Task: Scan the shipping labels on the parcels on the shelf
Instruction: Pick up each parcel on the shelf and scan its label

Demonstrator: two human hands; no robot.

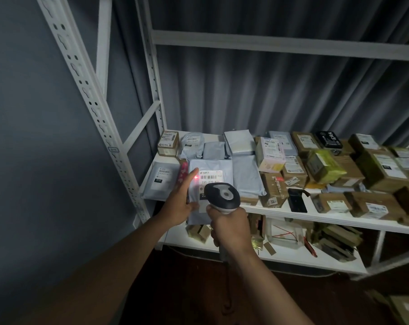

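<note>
Head view: the right hand (230, 227) is wrapped round the handle of a grey and white barcode scanner (222, 199), fingers curled tight on the grip, the scanner head aimed at a grey poly mailer (211, 184) at the near left of the white shelf (292, 213). The left hand (180, 202) holds the mailer's left edge, fingers mostly straight along it with the forefinger reaching up beside the shipping label (210, 177). A red scan dot (196, 177) glows at the label's left end, next to that fingertip. The label carries a barcode and the printed code "231-239-K01"; smaller print above it is too blurred to read.

To the left lies another grey mailer (160, 181) with a white label and a black patch reading "010". Farther back sit a small brown box (167, 143) and more grey mailers. To the right the shelf is crowded with cardboard parcels (339, 170), their labels too small to read, and a flat black item (297, 200) lies near the front edge. A lower shelf board (292, 254) holds more cardboard.
</note>
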